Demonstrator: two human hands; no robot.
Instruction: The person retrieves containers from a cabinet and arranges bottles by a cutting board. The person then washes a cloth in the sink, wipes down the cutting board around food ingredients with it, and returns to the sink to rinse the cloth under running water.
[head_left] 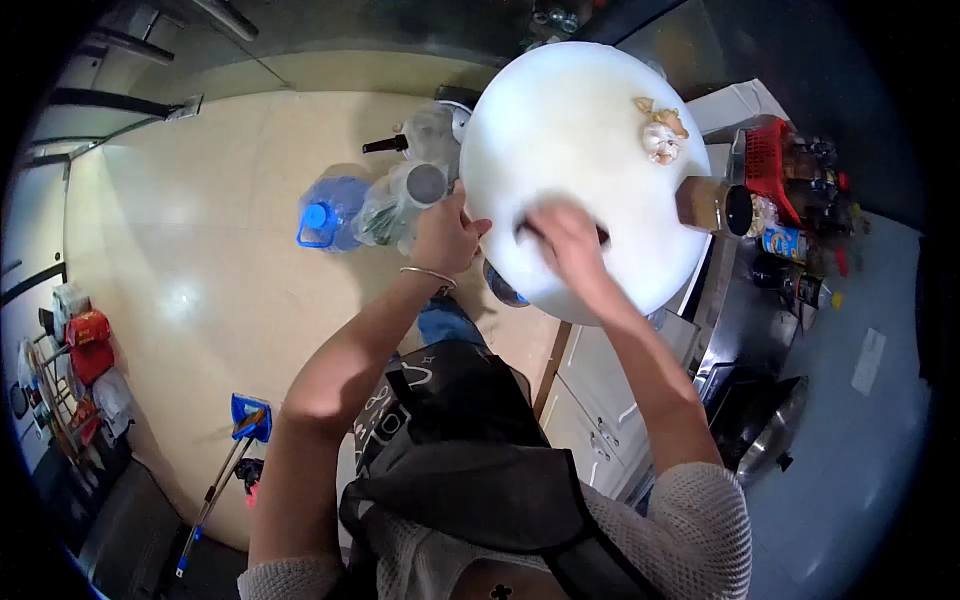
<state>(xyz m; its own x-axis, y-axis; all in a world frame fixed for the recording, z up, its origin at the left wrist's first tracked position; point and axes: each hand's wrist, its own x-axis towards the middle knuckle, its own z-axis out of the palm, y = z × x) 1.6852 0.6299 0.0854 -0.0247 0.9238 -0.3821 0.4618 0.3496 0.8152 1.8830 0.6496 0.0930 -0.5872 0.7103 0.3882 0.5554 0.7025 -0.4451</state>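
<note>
A round white board [560, 110] fills the upper middle of the view. My right hand [568, 237] is over its lower part, smeared by motion, with a dark object [602, 236] partly showing under and beside the fingers; what it is cannot be made out. At the board's left edge is my left hand [452, 232], fingers bent, the thumb pointing to the board; whether it holds anything is unclear. Garlic [661, 142] and a piece of ginger [672, 121] lie at the board's upper right. A jar with a black lid [705, 205] stands by the right edge.
On the left are a large blue bottle [335, 215] and a plastic bag with greens [382, 218]. Right of the board, a red basket [766, 170] stands near several bottles, and a pan [775, 430] sits lower down. A broom and blue dustpan [251, 417] are at lower left.
</note>
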